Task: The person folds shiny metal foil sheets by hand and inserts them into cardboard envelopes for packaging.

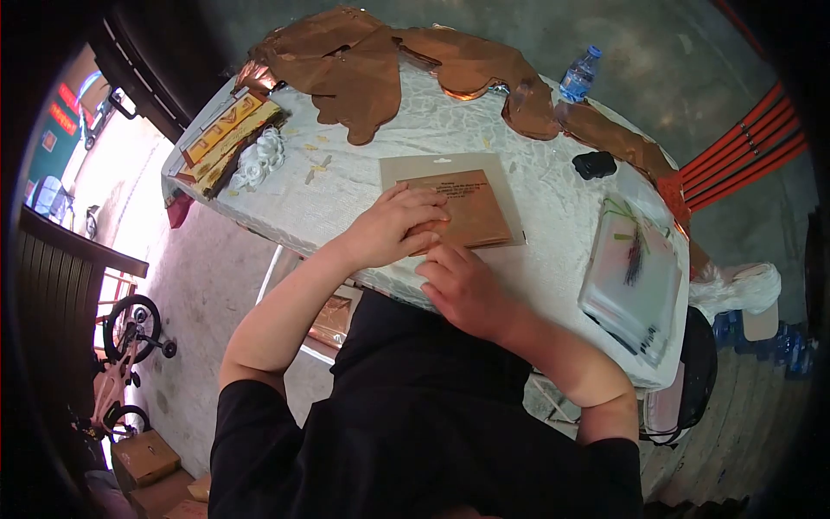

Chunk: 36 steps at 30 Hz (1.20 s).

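A copper-brown sheet with printed text (471, 203) lies on a grey backing card (510, 186) on the white-covered table (536, 259). My left hand (393, 227) rests on the sheet's near left corner, fingers curled over its edge. Just below it, my right hand (467, 290) has bent fingers pinching the sheet's near edge. The two hands almost touch. The part of the sheet under my fingers is hidden.
Crumpled copper foil (363, 65) is heaped along the far edge. A water bottle (579, 73), a black object (594, 164) and a stack of clear bags (635, 277) sit to the right. Gold packages (225, 130) and white lace (264, 156) lie left. A bicycle (125, 346) stands on the floor.
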Each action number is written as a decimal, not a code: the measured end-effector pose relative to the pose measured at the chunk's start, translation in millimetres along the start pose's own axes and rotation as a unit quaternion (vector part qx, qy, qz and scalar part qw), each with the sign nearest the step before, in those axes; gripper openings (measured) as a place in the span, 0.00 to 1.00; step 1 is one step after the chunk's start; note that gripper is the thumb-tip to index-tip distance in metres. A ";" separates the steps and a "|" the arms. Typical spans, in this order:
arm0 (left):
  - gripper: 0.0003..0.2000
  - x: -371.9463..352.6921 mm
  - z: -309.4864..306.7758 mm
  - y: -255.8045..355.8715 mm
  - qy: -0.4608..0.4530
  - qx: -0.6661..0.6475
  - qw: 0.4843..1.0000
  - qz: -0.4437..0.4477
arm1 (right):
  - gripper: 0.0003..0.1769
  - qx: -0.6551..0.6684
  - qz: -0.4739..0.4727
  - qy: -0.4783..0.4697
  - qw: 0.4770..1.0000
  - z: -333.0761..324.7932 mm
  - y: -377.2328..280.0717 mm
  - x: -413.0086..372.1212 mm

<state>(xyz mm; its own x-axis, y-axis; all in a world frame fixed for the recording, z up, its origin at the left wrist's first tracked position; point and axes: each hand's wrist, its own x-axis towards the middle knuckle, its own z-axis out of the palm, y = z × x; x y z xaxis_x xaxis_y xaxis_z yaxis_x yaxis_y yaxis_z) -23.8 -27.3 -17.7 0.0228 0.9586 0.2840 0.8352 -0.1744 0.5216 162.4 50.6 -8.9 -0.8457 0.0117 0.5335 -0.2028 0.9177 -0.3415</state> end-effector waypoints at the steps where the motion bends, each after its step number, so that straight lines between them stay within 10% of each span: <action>1: 0.15 -0.1 -0.3 -0.5 0.001 0.000 1.000 -0.001 | 0.08 0.033 0.020 -0.029 0.999 -5.0 -0.5 -1.0; 36: 0.14 1.2 -1.7 2.6 0.004 -0.006 1.000 0.001 | 0.12 0.021 -0.060 -0.121 0.991 3.2 20.7 16.7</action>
<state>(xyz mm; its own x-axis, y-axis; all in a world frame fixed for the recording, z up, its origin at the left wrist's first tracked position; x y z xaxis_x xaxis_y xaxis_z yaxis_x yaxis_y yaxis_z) -22.5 -27.0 -14.6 0.0205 0.9564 0.2912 0.8285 -0.1793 0.5306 142.5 68.6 -9.6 -0.9067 -0.1971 0.3728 -0.3252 0.8896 -0.3206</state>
